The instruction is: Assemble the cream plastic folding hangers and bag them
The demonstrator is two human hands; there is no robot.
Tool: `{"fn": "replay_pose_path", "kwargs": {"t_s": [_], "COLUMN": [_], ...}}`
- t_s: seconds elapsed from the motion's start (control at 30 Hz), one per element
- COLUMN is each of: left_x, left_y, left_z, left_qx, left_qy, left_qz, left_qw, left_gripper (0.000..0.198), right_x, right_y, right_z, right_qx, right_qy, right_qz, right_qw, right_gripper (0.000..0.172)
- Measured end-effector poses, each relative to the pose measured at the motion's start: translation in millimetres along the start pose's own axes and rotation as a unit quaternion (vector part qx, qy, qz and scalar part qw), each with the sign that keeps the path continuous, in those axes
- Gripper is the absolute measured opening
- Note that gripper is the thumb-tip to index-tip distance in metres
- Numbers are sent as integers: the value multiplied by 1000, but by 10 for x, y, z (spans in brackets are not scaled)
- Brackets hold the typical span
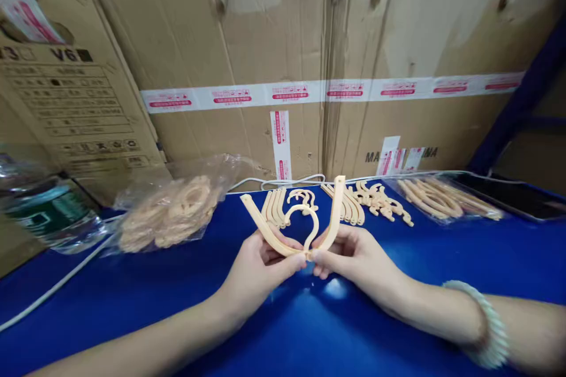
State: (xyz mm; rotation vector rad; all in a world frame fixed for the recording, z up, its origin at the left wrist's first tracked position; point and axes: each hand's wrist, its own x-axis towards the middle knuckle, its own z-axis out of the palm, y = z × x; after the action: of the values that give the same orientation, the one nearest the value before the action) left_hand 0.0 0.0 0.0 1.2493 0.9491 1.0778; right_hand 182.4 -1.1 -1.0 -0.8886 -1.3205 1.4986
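In front of me, above the blue table, both hands hold a cream plastic folding clothes hanger, its two arms raised in a V with a curved hook (315,221) standing between them. My left hand (259,262) is closed around the left hanger arm (265,227), thumb at the joint. My right hand (354,253) grips the right hanger arm (336,212), its thumb also pressed to the joint, close to the left thumb. The fingers partly cover the joint. Behind the hanger lie loose hanger arms (274,207), more arms (354,209) and a few hooks (302,197).
Small curved cream parts (380,199) lie in a pile at the back right. Bagged parts stand on the left (177,212) and right (442,197). A water bottle (48,212), a white cable (57,285) and a dark phone-like slab (522,194) flank them. Cardboard boxes (247,35) wall off the back.
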Motion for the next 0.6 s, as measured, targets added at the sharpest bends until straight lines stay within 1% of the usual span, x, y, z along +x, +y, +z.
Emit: {"fn": "replay_pose_path", "kwargs": {"t_s": [0.1,0.17,0.23,0.3,0.37,0.47,0.53,0.6], "left_x": [27,40,41,23,-12,-62,-69,-54], "left_y": [67,120,172,213,231,221,207,198], "left_z": [-5,-35,-94,-179,-280,-442,-556,-673], "left_qx": [0,-13,-41,-64,-66,-57,-18,78], "left_qy": [0,9,25,31,31,49,50,25], "left_qz": [-5,-18,-41,-77,-103,-102,-80,-45], "left_qw": [1000,1000,998,994,992,992,995,996], "left_gripper": [31,32,34,36,36,34,32,28], "right_x": [-4,-12,-31,-64,-105,-161,-182,-192], "right_y": [-44,-65,-82,-103,-136,-213,-261,-289], "right_z": [-8,-88,-249,-475,-727,-1038,-1150,-1188], "right_qx": [-2,3,13,6,-44,-174,-253,-318], "right_qy": [0,1,0,-4,-13,-26,-13,-5], "right_qz": [-4,-10,-10,1,-2,-53,-90,-121], "right_qw": [1000,1000,1000,1000,999,983,963,940], "right_gripper": [38,37,36,36,33,26,22,19]}}
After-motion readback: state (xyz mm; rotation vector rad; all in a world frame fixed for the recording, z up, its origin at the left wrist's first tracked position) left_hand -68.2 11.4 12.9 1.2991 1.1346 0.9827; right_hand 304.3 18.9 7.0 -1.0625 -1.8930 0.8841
